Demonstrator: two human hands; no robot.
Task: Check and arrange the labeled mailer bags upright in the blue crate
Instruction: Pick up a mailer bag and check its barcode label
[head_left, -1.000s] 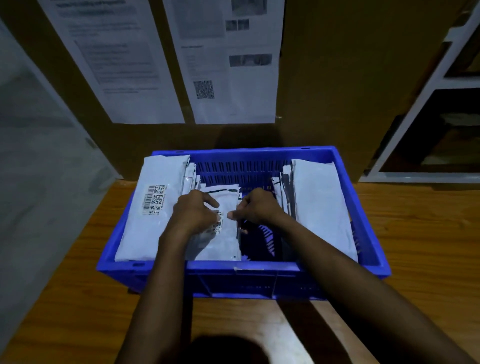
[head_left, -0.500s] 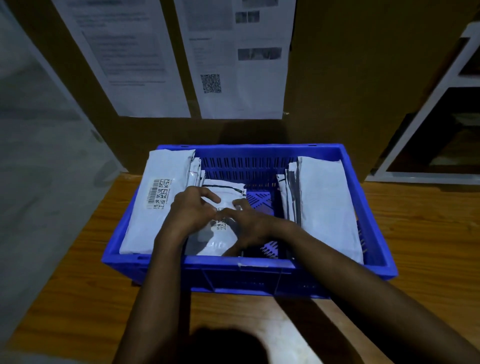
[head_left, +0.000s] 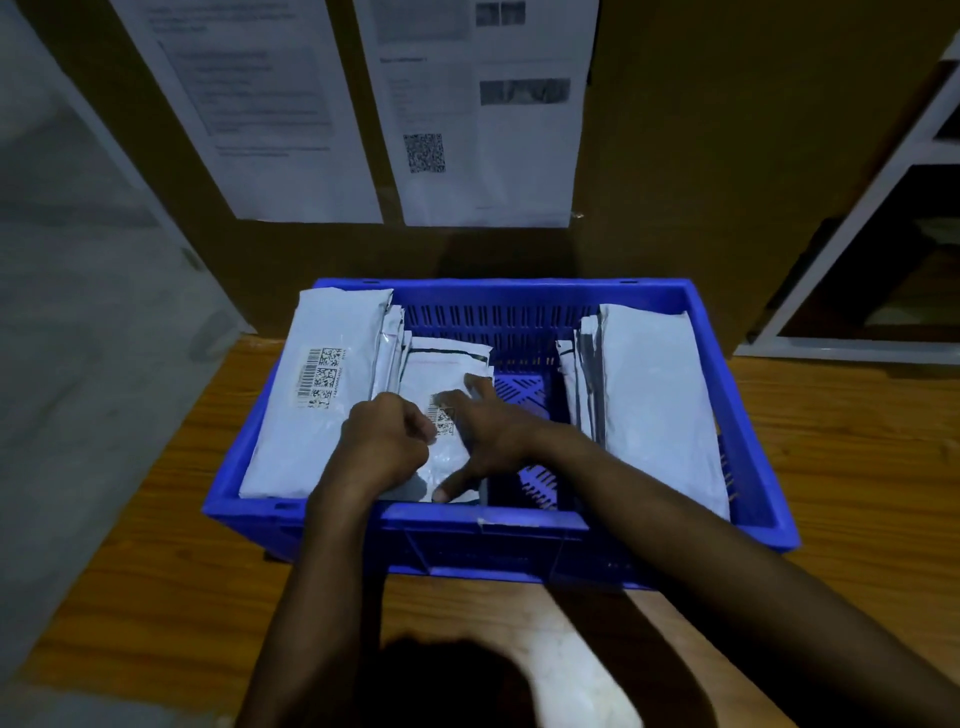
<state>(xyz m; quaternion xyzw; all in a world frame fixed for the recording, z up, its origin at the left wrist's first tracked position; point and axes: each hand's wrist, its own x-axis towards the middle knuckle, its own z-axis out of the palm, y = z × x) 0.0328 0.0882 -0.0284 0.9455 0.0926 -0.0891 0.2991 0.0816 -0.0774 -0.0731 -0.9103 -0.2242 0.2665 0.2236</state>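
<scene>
A: Far wall?
B: Brown board (head_left: 685, 156). Two printed sheets on it: left sheet (head_left: 249, 114), dense text; right sheet (head_left: 493, 171) with a QR code (head_left: 424, 152).
A: Sides?
B: Pale grey panel (head_left: 78, 322) left. White shelf frame (head_left: 852, 228) right, dark inside. Wooden tabletop (head_left: 852, 467) near. Light dim.
</scene>
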